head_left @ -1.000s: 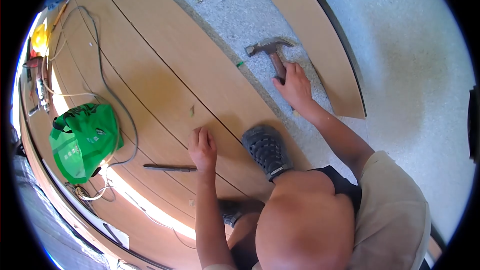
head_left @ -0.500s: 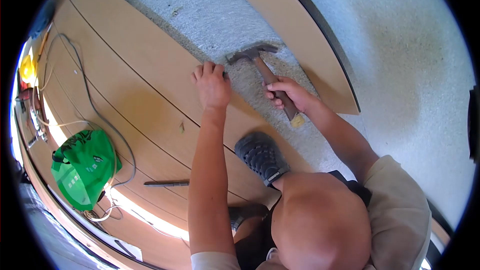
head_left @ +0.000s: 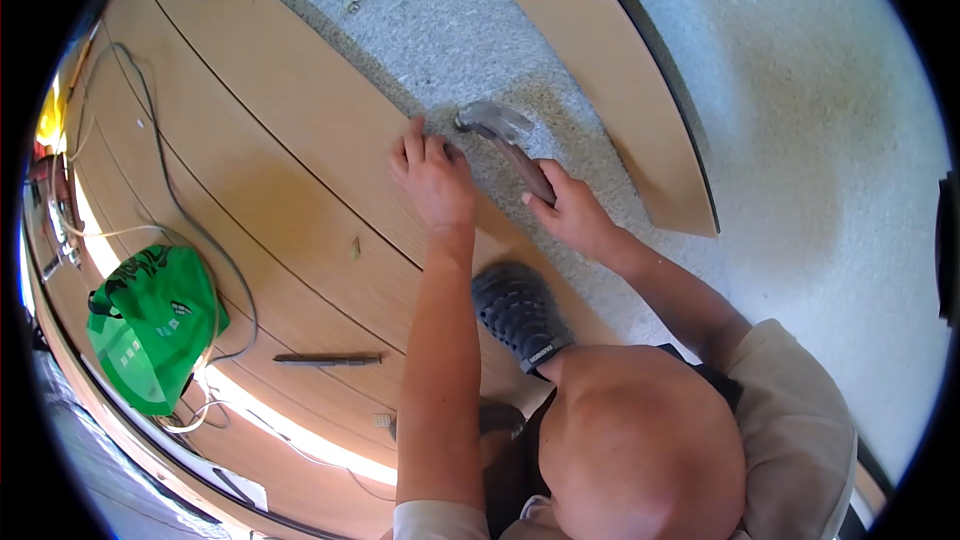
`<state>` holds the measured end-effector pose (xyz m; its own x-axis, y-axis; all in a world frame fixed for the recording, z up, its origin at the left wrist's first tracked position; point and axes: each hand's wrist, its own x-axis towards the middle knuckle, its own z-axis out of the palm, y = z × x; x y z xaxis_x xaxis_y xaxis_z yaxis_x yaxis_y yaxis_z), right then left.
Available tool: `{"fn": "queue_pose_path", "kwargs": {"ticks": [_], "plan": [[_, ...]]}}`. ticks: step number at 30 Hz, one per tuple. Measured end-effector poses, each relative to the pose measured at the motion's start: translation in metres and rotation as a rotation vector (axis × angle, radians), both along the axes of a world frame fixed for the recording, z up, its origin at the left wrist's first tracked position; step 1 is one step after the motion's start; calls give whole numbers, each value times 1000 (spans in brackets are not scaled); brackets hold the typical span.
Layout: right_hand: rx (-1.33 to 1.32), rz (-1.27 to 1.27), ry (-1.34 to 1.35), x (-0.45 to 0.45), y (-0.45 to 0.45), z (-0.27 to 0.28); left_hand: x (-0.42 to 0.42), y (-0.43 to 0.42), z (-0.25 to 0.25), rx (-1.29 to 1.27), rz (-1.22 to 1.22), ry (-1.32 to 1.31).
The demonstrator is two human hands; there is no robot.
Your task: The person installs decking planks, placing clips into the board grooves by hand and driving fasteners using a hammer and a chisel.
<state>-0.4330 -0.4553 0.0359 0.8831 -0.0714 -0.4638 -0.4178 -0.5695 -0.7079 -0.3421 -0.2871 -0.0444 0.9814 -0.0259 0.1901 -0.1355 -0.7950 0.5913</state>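
right hand (head_left: 570, 210) wrapped round hammer (head_left: 514, 154), head just beside left hand (head_left: 436, 185) | left fingers curled at board (head_left: 290, 80) edge, can't tell if they're pinching anything | sloppy aim or a slip could mash those fingertips tbh

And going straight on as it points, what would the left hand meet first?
Nothing, it seems: ahead of the left hand the grey floor looks free, with the hammer just to the right, though depth is unclear.
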Motion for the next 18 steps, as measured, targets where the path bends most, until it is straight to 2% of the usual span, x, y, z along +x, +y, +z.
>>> {"fn": "queue_pose_path", "kwargs": {"ticks": [18], "plan": [[17,9,-11,-10,-2,12,-3,0,-4,-7,16,-26]]}}
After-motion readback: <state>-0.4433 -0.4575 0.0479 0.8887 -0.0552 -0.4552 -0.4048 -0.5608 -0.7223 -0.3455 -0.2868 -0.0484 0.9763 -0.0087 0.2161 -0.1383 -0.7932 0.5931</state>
